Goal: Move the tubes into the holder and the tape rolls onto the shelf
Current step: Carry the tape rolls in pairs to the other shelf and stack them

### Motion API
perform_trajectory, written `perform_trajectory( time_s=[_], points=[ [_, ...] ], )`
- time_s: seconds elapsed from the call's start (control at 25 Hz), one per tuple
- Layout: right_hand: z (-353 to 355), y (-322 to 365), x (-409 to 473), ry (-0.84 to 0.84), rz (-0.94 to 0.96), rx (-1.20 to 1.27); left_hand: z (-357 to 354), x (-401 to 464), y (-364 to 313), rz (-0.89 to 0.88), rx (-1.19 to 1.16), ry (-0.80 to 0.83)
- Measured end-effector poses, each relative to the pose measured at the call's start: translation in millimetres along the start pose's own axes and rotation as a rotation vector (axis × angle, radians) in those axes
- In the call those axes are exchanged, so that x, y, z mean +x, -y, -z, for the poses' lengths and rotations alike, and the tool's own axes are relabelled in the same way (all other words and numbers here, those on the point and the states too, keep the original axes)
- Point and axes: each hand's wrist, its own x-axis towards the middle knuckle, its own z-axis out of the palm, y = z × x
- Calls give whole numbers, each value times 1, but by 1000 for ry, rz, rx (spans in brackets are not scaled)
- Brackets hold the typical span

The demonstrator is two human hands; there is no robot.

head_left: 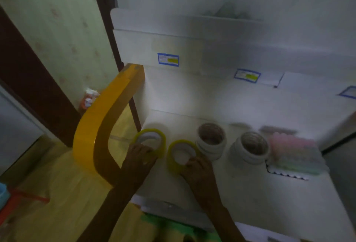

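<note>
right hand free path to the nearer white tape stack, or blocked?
Probably yes, once it lets go. The right hand grips a yellow tape roll, and the nearer white tape stack stands right beside that roll on the white surface, nothing between.

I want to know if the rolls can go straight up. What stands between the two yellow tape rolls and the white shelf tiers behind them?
Nothing visible does. The left hand holds the left yellow tape roll, the right hand the right yellow tape roll; the white shelf rises bare behind them. The white tape stacks stand to the right.

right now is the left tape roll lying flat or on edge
Tilted up on edge: the left tape roll shows its open core, gripped by the left hand.
</note>
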Motion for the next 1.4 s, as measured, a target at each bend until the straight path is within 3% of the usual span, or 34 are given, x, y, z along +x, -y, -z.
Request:
perform_trajectory(
  time_s=[0.04,0.16,0.32,0.44,0.6,0.84,0.96,1.08,1.24,1.4],
  points=[
    [-4,0,-1,-33,-25,1,-3,1,4,-37,-24,-20],
    [-2,5,2,-96,-329,93,-9,3,15,-235,35,18],
    [-4,3,7,-186,-96,-53,-24,4,25,-408,124,67],
    [-8,11,13,-286,-138,-47,-32,6,27,-386,122,77],
    [-15,12,21,-293,-68,-173,-31,8,35,-362,150,115],
    [-7,22,32,-357,-51,-159,-37,5,44,-239,97,176],
    [-11,19,31,-305,-91,-134,-32,12,38,-257,78,221],
    [-18,9,25,-164,-318,-4,-33,11,41,-233,125,357],
    [6,7,11,-130,-365,73,-18,18,27,-36,21,489],
    [63,4,-12,-175,-363,-5,2,35,-39,-220,-160,401]
  ],
)
